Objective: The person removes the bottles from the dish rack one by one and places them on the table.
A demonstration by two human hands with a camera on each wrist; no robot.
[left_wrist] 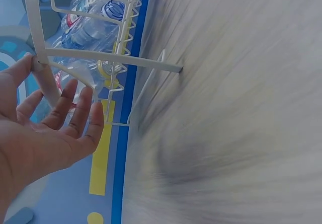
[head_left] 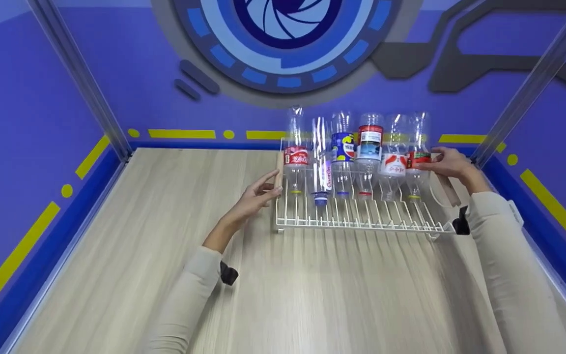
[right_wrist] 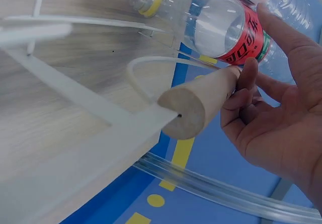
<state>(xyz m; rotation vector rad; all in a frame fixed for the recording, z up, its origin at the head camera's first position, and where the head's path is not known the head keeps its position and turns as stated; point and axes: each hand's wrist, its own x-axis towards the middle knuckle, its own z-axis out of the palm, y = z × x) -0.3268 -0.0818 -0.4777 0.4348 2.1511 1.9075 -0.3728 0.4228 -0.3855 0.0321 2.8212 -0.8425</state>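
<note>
A white wire dish rack (head_left: 361,225) with a wooden handle at each side stands on the table. Several clear plastic bottles lean in it, necks down toward the person. Curled loosely about the left wooden handle (left_wrist: 45,83), my left hand (head_left: 253,196) has its thumb at the handle's end (left_wrist: 50,148). My right hand (head_left: 452,163) holds the right wooden handle (right_wrist: 201,100) with curled fingers (right_wrist: 246,80). Its outstretched thumb lies against the red-labelled bottle (head_left: 418,158). Beside that stand a white-and-red-labelled bottle (head_left: 394,164) and a blue-labelled Pepsi bottle (head_left: 343,146).
The pale wood-grain table (head_left: 283,295) spreads in front of the rack. A blue-purple wall (head_left: 140,73) rises close behind the bottles. Metal posts (head_left: 81,73) mark the back corners, and a side wall (head_left: 558,162) stands right of my right arm.
</note>
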